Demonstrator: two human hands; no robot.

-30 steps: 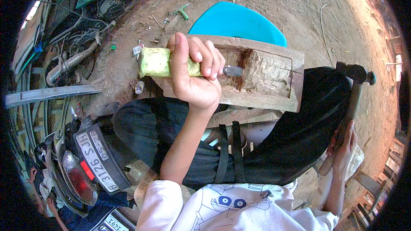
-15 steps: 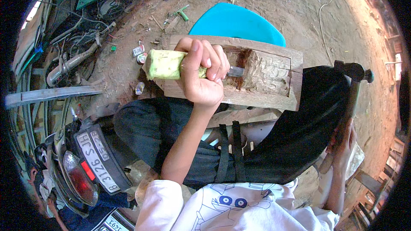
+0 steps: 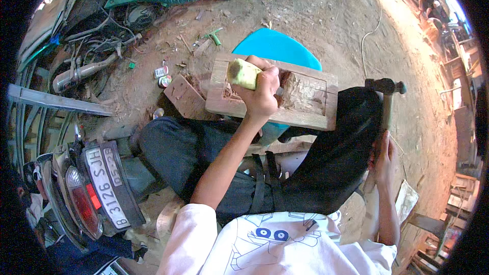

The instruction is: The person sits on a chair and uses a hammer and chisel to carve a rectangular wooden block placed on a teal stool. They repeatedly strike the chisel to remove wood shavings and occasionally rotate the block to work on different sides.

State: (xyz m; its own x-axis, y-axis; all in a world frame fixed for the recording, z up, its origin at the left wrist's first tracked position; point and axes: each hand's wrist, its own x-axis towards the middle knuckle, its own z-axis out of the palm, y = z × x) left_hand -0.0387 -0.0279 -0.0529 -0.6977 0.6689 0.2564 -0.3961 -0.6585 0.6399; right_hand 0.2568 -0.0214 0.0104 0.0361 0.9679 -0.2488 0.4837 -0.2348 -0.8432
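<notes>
My left hand is wrapped round the pale yellow-green handle of a chisel. The handle's butt points up and to the left, and the hand hides most of the blade. Under it lies a thick wooden block with a rough hollow cut into its face and a rectangle scored round it. The blade end is at that hollow; whether it touches the wood I cannot tell. Off to the right, my right hand is closed round the wooden shaft of a hammer. The dark hammer head stands upright beside my knee, apart from the chisel.
Beneath the block is a blue plastic seat. A wooden offcut lies left of it on the dirt floor, near small cups. A motorcycle tail with a red light is close at my left; a metal bar juts in there.
The chisel has tipped, its butt now pointing more upward toward me. The view has shifted, so block and hammer appear further left and the offcut shows. Both hands keep their holds.
</notes>
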